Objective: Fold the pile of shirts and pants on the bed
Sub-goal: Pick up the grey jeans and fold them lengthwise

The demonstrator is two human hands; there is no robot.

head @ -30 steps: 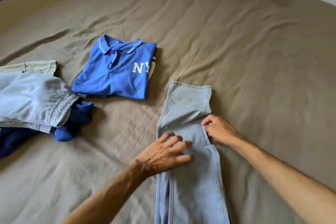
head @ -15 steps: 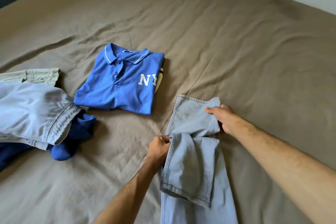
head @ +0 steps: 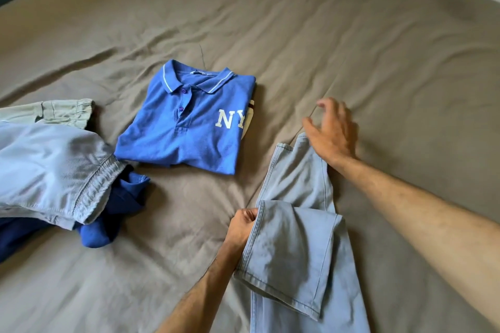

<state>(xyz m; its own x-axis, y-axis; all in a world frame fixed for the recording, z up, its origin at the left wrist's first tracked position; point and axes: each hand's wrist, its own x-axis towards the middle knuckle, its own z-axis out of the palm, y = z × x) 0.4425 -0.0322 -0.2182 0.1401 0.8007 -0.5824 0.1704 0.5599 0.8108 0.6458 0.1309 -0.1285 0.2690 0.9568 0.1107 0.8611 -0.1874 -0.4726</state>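
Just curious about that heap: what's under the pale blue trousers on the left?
A dark blue garment pokes out from under the pale blue trousers, and a greenish piece shows behind them. How far either reaches underneath is covered.

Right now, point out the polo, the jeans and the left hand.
polo (head: 189, 127): head view, on the chest by the placket.
jeans (head: 289, 249): head view, on the folded-over leg.
left hand (head: 240, 224): head view, on its knuckles.

only readable text: white block letters "ny" on the chest of the folded blue polo shirt (head: 189, 121), which lies approx mid-bed (head: 351, 48). the letters run up to the shirt's right folded edge, so the "y" is partly cut off. no other labels, brands or nos. legible.
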